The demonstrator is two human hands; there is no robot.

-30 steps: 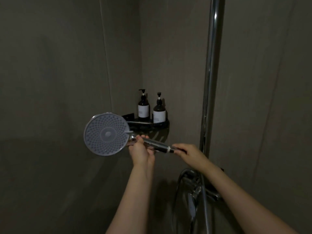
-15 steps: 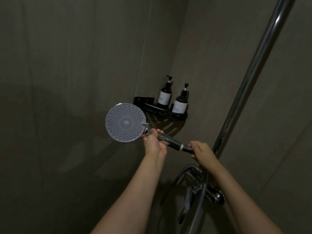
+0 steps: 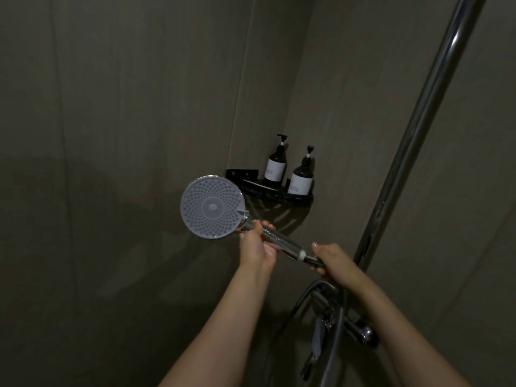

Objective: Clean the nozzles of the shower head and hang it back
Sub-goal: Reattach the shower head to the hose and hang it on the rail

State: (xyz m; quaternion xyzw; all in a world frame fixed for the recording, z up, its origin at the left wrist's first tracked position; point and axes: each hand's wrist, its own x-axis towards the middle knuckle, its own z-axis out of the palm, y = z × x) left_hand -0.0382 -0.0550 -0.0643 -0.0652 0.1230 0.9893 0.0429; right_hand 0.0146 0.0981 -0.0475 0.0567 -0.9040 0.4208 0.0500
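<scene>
The shower head (image 3: 212, 207) is a round grey disc full of small nozzles, its face turned toward me, on a chrome handle (image 3: 282, 242) that slants down to the right. My left hand (image 3: 257, 245) grips the handle just behind the disc. My right hand (image 3: 333, 261) grips the handle's lower end near the white ring. The hose (image 3: 336, 328) hangs down below my right hand. Both forearms reach up from the bottom of the view.
A chrome riser rail (image 3: 413, 135) runs diagonally up the right wall. The mixer tap (image 3: 349, 325) sits below my right hand. A black corner shelf (image 3: 252, 188) holds two dark pump bottles (image 3: 276, 163) (image 3: 302, 175). Dim grey tiled walls surround.
My view has tilted, so the rail now leans and the shelf sits higher right. Both hands keep their grip on the handle; the disc still faces me.
</scene>
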